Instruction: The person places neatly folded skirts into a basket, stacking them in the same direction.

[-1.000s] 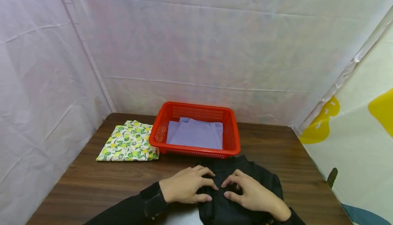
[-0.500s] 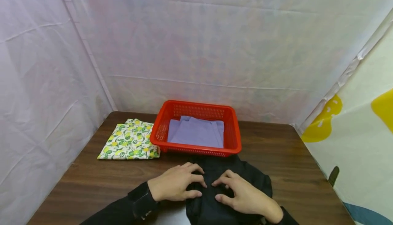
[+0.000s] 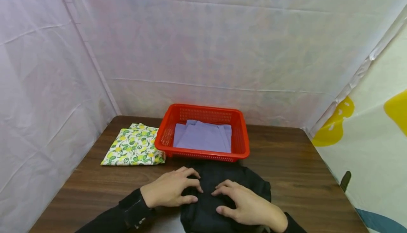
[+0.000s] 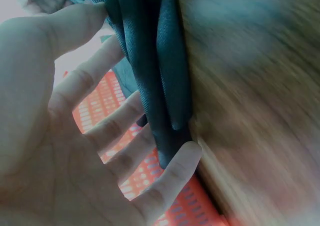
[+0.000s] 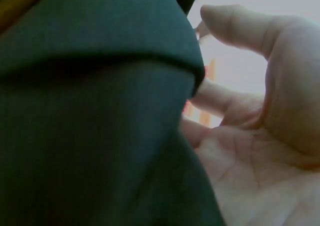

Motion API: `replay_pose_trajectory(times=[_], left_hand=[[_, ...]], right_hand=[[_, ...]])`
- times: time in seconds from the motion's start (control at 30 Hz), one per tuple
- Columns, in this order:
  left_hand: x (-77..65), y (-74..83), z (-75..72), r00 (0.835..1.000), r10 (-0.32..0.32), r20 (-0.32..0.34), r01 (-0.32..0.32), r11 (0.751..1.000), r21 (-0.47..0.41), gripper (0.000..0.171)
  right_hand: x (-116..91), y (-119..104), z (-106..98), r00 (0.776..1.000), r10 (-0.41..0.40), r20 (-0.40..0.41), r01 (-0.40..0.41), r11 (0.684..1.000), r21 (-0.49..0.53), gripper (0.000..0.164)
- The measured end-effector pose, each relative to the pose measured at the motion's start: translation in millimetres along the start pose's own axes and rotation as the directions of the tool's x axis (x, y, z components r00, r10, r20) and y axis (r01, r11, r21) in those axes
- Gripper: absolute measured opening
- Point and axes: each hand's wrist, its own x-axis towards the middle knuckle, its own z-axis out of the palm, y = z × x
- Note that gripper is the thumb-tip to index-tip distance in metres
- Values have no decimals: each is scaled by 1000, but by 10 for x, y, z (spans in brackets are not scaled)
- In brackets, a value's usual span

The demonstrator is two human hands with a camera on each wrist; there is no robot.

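Note:
A folded black garment (image 3: 206,204) lies on the table in front of the red basket, its folds visible from the side in the left wrist view. My left hand (image 3: 171,187) touches the garment's left part, its fingers spread and lightly bent; in the left wrist view the fingertips lie along the dark folds. On the garment's right part rests my right hand (image 3: 243,203), fingers loosely bent and thumb apart. Dark cloth (image 5: 100,126) fills much of the right wrist view and hides most of that hand's fingertips.
Behind the garment stands a red plastic basket (image 3: 203,155) holding folded lilac cloth (image 3: 203,137). A folded lemon-print cloth (image 3: 135,146) lies left of it. The brown wooden table (image 3: 295,162) ends against white sheet walls (image 3: 206,49) behind and at the sides.
Both hands and the black garment have shifted left across the table, the hands staying on it. The basket and the lemon-print cloth hold their places.

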Motion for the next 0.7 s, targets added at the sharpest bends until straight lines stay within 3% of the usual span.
replay_pose_trajectory(times=[0.2, 0.5, 0.6, 0.7], left_hand=[[-126, -45, -41, 1000, -18, -17, 18, 1000, -11, 25], [-290, -131, -49, 998, -67, -7, 67, 997, -34, 22], [-347, -149, -63, 997, -74, -14, 74, 997, -31, 22], [-404, -161, -82, 996, -87, -21, 86, 996, -38, 22]], right_hand=[[64, -79, 23, 999, -32, 20, 33, 999, -26, 38], [98, -157, 65, 997, -45, 62, 43, 999, 33, 37], [71, -137, 60, 997, -78, 19, 77, 996, 46, 36], [7, -91, 35, 989, -120, -89, 125, 990, 58, 33]])
